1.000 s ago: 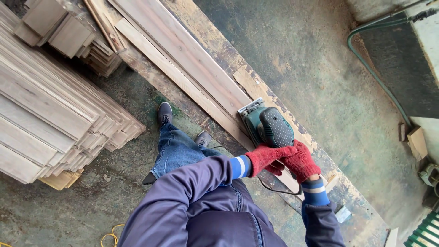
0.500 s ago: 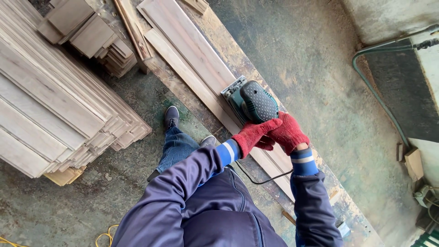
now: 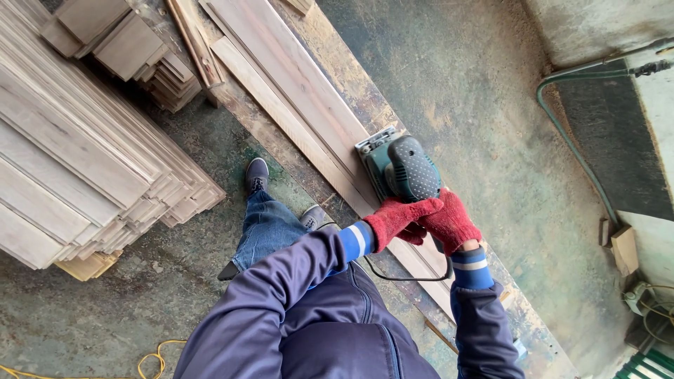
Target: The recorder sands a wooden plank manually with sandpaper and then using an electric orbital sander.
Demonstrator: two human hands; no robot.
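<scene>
Concrete workshop floor, stacked planks (image 3: 84, 161) at left; my left hand (image 3: 397, 219) and right hand (image 3: 449, 223), red-gloved, both clench the green sander (image 3: 400, 168) on the long board (image 3: 295, 84); I'd keep its pad flat, pressure even.

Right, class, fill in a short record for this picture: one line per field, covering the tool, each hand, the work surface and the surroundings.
Tool: green and black electric sander, sitting flat on a long plank
Left hand: red glove, on the sander's rear handle
Right hand: red glove, also on the rear handle, beside the left
Cord: black cable looping below the hands
Work surface: planks on a dusty bench
Surroundings: stacked boards to the left, yellow cord on the floor, green hose along the wall
</scene>
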